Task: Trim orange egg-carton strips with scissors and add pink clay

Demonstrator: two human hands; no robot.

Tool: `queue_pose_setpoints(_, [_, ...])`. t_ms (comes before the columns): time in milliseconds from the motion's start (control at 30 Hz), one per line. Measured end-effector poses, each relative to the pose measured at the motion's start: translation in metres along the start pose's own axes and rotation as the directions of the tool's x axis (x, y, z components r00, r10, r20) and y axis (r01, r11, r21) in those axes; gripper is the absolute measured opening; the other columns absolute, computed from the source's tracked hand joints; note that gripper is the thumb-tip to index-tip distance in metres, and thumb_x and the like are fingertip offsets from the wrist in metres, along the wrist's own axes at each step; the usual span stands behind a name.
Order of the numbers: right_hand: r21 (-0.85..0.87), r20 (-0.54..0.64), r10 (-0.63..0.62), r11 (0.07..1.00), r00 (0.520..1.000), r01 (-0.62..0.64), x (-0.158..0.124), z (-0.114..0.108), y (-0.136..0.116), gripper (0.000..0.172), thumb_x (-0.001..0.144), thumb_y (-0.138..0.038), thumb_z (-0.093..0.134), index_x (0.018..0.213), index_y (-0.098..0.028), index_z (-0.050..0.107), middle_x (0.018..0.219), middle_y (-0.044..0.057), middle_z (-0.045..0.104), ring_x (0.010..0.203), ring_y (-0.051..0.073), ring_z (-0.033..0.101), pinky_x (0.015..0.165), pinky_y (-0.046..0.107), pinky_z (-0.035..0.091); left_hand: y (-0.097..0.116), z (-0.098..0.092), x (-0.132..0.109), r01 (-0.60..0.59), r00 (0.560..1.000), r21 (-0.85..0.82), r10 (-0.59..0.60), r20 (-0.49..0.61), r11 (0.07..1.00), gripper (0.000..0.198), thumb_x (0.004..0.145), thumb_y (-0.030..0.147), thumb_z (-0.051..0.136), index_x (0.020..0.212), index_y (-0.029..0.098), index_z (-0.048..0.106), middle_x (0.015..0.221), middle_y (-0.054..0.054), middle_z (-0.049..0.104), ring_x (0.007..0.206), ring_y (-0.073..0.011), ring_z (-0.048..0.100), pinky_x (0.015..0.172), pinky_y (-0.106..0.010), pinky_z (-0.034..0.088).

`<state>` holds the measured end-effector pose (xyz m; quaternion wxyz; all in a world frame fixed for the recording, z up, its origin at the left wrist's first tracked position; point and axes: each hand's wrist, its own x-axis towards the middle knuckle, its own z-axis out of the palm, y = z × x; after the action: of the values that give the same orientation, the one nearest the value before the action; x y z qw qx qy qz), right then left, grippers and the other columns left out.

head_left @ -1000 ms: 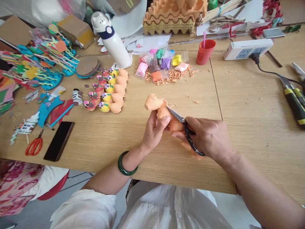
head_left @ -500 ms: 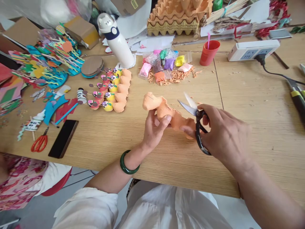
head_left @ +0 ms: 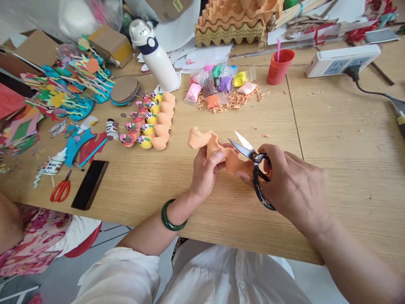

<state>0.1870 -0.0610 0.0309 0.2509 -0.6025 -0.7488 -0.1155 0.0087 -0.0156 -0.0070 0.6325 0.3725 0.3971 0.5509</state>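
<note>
My left hand (head_left: 204, 173) is closed round an orange strip of egg-carton cups (head_left: 202, 140), holding it just above the wooden table (head_left: 332, 139). My right hand (head_left: 291, 181) grips black-handled scissors (head_left: 253, 162). Their blades are spread apart and point up and left, over the strip's right end. The right fingers also touch that end of the strip. A green bangle (head_left: 171, 217) sits on my left wrist.
Decorated carton cups (head_left: 148, 122) stand in rows left of the hands. Bags of coloured clay (head_left: 218, 84) and orange shavings lie behind, with a red cup (head_left: 279, 66), a white bottle (head_left: 155, 55), a power strip (head_left: 341, 61), stacked egg cartons (head_left: 230, 25), a black phone (head_left: 89, 184) and red scissors (head_left: 60, 191).
The scissors came out of the cut in the orange strip, swung away with blades apart, and have now moved back over its right end. The left hand has turned the strip a little.
</note>
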Motion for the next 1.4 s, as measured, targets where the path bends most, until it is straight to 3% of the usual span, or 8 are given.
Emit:
queue_pose_setpoints(300, [0.178, 0.212, 0.08, 0.977, 0.974, -0.119, 0.005, 0.016, 0.007, 0.061, 0.096, -0.074, 0.046, 0.1, -0.018, 0.069, 0.056, 0.001, 0.062, 0.047, 0.016, 0.053, 0.047, 0.026, 0.022, 0.013, 0.004, 0.007, 0.132, 0.971, -0.184, -0.164, -0.174, 0.974, 0.02, 0.073, 0.034, 0.072, 0.076, 0.019, 0.06, 0.067, 0.005, 0.061, 0.062, -0.0101, 0.063, 0.072, -0.026, 0.059])
queue_pose_setpoints(433, [0.263, 0.275, 0.074, 0.953, 0.959, -0.149, 0.005, 0.023, 0.004, 0.059, 0.096, -0.072, 0.048, 0.102, -0.018, 0.07, 0.06, 0.002, 0.066, 0.05, 0.017, 0.059, 0.048, 0.025, 0.028, 0.013, 0.002, 0.007, 0.138, 0.966, -0.123, -0.161, -0.2, 0.983, 0.023, 0.07, 0.034, 0.074, 0.073, 0.019, 0.057, 0.062, 0.006, 0.055, 0.057, -0.009, 0.059, 0.062, -0.023, 0.056])
queue_pose_setpoints(667, [0.339, 0.278, 0.08, 0.924, 0.957, -0.176, 0.004, 0.028, 0.002, 0.047, 0.097, -0.062, 0.055, 0.104, -0.018, 0.068, 0.065, 0.002, 0.069, 0.053, 0.017, 0.061, 0.052, 0.026, 0.034, 0.012, 0.001, 0.009, 0.181, 0.969, -0.07, -0.19, -0.16, 0.981, 0.029, 0.068, 0.038, 0.079, 0.07, 0.02, 0.056, 0.059, 0.007, 0.052, 0.053, -0.0082, 0.054, 0.054, -0.021, 0.051])
queue_pose_setpoints(867, [0.334, 0.334, 0.11, 0.915, 0.936, -0.226, 0.006, 0.027, 0.004, 0.024, 0.092, -0.033, 0.059, 0.11, -0.019, 0.068, 0.071, 0.001, 0.074, 0.06, 0.018, 0.067, 0.055, 0.027, 0.037, 0.012, 0.0, 0.013, 0.201, 0.952, -0.17, -0.233, -0.197, 0.965, 0.027, 0.085, 0.049, 0.063, 0.081, 0.022, 0.062, 0.069, 0.004, 0.06, 0.054, -0.0107, 0.057, 0.066, -0.029, 0.061])
queue_pose_setpoints(1033, [0.323, 0.416, 0.036, 0.928, 0.909, -0.184, 0.006, 0.023, 0.005, 0.02, 0.089, -0.027, 0.061, 0.105, -0.02, 0.07, 0.071, 0.0, 0.073, 0.055, 0.016, 0.062, 0.053, 0.027, 0.034, 0.007, -0.001, 0.013, 0.197, 0.957, -0.142, -0.222, -0.185, 0.97, 0.028, 0.088, 0.05, 0.06, 0.086, 0.022, 0.064, 0.074, 0.0, 0.067, 0.07, -0.0176, 0.071, 0.077, -0.034, 0.063])
queue_pose_setpoints(1167, [0.384, 0.4, -0.042, 0.915, 0.916, -0.126, 0.005, 0.015, 0.003, 0.023, 0.094, -0.04, 0.06, 0.1, -0.021, 0.07, 0.066, -0.001, 0.068, 0.051, 0.014, 0.054, 0.052, 0.026, 0.031, 0.003, -0.001, 0.012, 0.132, 0.976, -0.107, -0.148, -0.16, 0.985, 0.029, 0.089, 0.049, 0.059, 0.091, 0.021, 0.068, 0.085, -0.004, 0.077, 0.094, -0.0245, 0.076, 0.083, -0.034, 0.063])
queue_pose_setpoints(1300, [0.428, 0.361, -0.088, 0.9, 0.928, -0.081, 0.005, 0.01, -0.001, 0.052, 0.097, -0.067, 0.05, 0.085, -0.02, 0.068, 0.06, 0.0, 0.061, 0.047, 0.013, 0.047, 0.051, 0.026, 0.029, 0.002, 0.0, 0.01, 0.126, 0.978, -0.081, -0.138, -0.158, 0.989, 0.03, 0.09, 0.05, 0.059, 0.091, 0.021, 0.069, 0.089, -0.004, 0.079, 0.099, -0.0262, 0.077, 0.085, -0.036, 0.063])
queue_pose_setpoints(1400, [0.381, 0.353, -0.068, 0.921, 0.933, -0.077, 0.004, 0.008, -0.002, 0.062, 0.097, -0.075, 0.043, 0.082, -0.019, 0.067, 0.058, 0.001, 0.059, 0.046, 0.012, 0.044, 0.05, 0.027, 0.025, 0.003, 0.0, 0.009, 0.132, 0.977, -0.088, -0.144, -0.156, 0.987, 0.03, 0.09, 0.05, 0.06, 0.091, 0.021, 0.069, 0.09, -0.004, 0.079, 0.102, -0.0268, 0.076, 0.085, -0.035, 0.063])
